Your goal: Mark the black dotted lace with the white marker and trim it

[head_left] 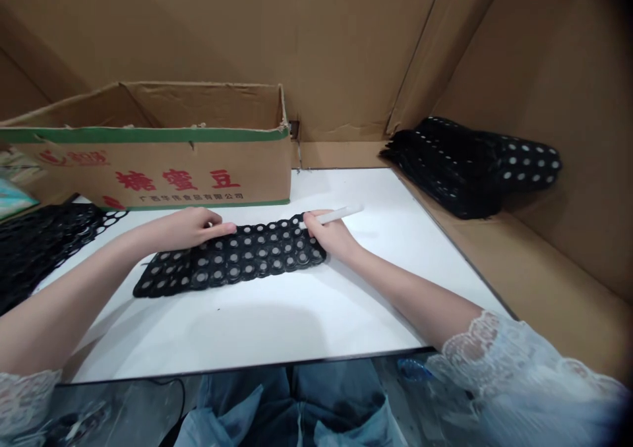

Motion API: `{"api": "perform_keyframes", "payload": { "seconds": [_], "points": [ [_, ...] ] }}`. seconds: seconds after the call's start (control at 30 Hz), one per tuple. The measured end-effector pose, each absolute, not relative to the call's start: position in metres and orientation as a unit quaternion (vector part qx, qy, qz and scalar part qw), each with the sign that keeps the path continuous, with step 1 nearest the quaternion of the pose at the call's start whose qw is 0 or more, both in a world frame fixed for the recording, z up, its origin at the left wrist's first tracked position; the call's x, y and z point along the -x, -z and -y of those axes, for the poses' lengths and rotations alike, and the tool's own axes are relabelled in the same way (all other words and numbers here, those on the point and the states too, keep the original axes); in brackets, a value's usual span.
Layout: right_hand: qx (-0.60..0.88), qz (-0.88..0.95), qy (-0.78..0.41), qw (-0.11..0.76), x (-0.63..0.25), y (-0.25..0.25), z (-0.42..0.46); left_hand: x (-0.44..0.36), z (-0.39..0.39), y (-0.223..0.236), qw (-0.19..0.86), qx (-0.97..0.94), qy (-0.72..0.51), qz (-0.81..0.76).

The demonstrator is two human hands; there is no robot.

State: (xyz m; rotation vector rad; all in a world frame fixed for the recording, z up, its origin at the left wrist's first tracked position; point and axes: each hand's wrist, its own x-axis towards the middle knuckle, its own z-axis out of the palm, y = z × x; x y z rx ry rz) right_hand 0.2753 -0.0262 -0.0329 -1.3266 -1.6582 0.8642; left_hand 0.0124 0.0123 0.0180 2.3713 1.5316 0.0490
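Observation:
A black folded strip with rows of round holes or pale dots [262, 252] lies on the white tabletop. My left hand [190, 229] is on its upper left edge, thumb stretched along the edge; the other fingers are partly hidden, and it holds the strip there. At the upper right corner, my right hand [331, 233] pinches a slim white pen-like stick [341, 214]. The stick's narrow end points left at the strip's top row, while its thicker end sticks out past the hand to the right. That hand also touches the strip's right edge.
Behind the strip stands an open cardboard box [208, 170] with a green rim and red lettering. More black holed material [54, 236] lies at the left. A stack of black dotted strips [459, 163] rests at the right by the cardboard wall [558, 117].

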Motion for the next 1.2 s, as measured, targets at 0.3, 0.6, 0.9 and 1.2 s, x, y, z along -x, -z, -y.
{"api": "perform_keyframes", "payload": {
  "seconds": [0.3,0.6,0.9,1.2],
  "points": [
    [0.500,0.693,-0.374,0.361,-0.269,0.033,0.032,-0.001,-0.018,-0.013,-0.022,-0.844,0.070,-0.530],
    [0.501,0.686,-0.346,0.399,-0.274,0.033,0.031,-0.102,-0.003,0.013,0.114,-0.871,-0.135,-0.459],
    [0.486,0.714,-0.328,0.383,-0.274,0.030,0.029,-0.101,0.000,0.023,0.333,-0.803,-0.201,-0.451],
    [0.476,0.718,-0.331,0.386,-0.275,0.028,0.030,-0.097,-0.001,0.018,0.391,-0.803,-0.176,-0.414]
  ]
}}
